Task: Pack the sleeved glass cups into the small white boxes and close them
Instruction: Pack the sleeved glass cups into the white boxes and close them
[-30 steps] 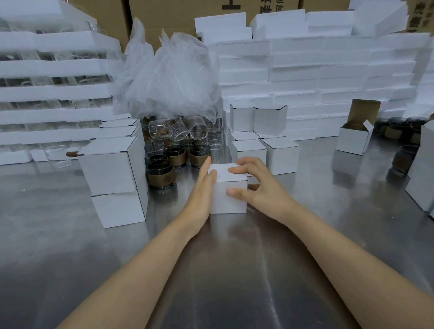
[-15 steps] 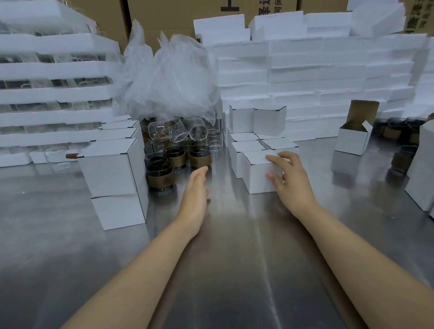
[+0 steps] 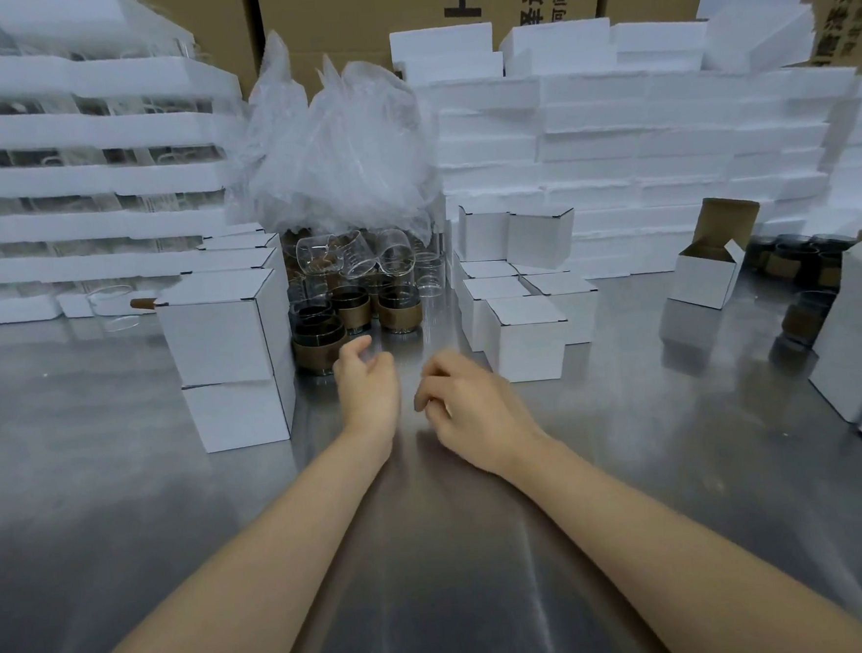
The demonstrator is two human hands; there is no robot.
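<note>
My left hand [image 3: 366, 381] hovers over the steel table, fingers loosely curled, empty, just short of the nearest brown-sleeved glass cup [image 3: 319, 347]. More sleeved cups [image 3: 400, 308] stand behind it, with bare glasses [image 3: 357, 252] stacked further back. My right hand [image 3: 470, 405] hangs beside the left, fingers loosely curled, holding nothing. A closed small white box [image 3: 527, 342] stands just right of it, at the front of a cluster of closed boxes [image 3: 540, 239]. An open white box [image 3: 705, 271] with its lid up stands at the right.
Two stacked closed boxes [image 3: 230, 360] rise at the left of the cups. Crumpled plastic wrap [image 3: 340, 149] and foam slabs [image 3: 634, 128] fill the back. More white boxes [image 3: 858, 337] and sleeved cups [image 3: 796, 255] sit at the right edge. The steel table [image 3: 435, 555] lies under my arms.
My right hand pushed the closed box right to the box cluster, let go and drew back to the middle. My left hand left the box and moved toward the sleeved cups.
</note>
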